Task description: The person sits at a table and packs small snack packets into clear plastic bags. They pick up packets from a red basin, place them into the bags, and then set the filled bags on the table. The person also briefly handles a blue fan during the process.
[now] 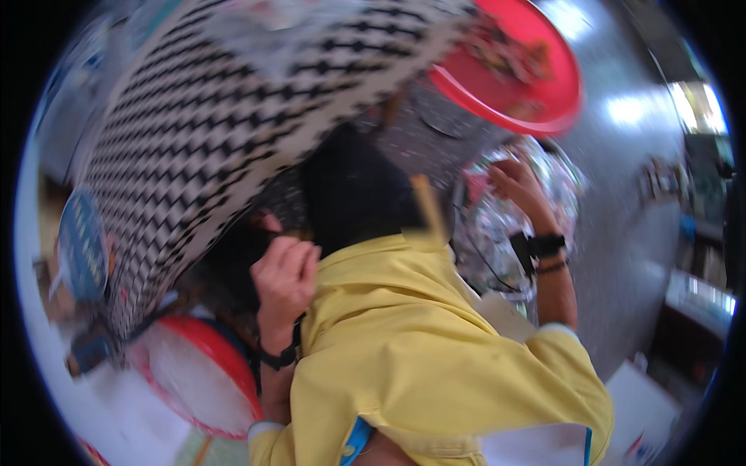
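My left hand [285, 279] is beside my hip, near the edge of the table, with its fingers curled. Whether it grips anything is hidden by the fingers. On the other side, my right hand [520, 185] hangs over a clear plastic bag [495, 233] of mixed, blurred contents on the floor. Its fingers are bent close to a reddish piece [477, 183], and I cannot tell whether they hold it. A thin yellowish strip [429, 208], blurred, shows above my dark-clothed lap [355, 192].
A table with a black-and-white patterned cloth [192, 140] stands ahead and left. Beyond the bag, a red plastic tray [484, 102] bears scraps. By my left arm is a red-rimmed basin [204, 349] with a whitish inside. A blue round object [83, 244] bears writing. Grey floor [618, 233] lies right.
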Demonstrator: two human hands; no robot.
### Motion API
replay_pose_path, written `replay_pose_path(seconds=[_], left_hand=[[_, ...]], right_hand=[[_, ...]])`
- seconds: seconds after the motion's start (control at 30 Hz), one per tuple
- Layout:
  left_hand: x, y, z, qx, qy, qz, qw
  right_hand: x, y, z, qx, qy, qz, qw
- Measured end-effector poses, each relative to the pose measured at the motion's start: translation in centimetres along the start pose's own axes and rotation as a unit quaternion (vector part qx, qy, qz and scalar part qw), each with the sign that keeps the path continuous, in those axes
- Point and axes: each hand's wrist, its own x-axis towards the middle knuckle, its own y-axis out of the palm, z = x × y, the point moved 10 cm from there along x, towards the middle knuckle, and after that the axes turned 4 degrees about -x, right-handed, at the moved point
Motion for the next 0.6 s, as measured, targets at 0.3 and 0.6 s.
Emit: replay_pose_path(seconds=[0.3, 0.6], left_hand=[[-5.0, -6.3, 3.0, 0.025, -0.108, -0.137, 0.984], [-16.1, -13.4, 4.9, 0.093, -0.255, -0.268, 0.924]], right_hand=[[-0.8, 13.5, 19.9, -0.075, -0.234, 0.159, 0.956], [-3.8, 19.5, 33.7, -0.038, -0.436, 0.116, 0.892]])
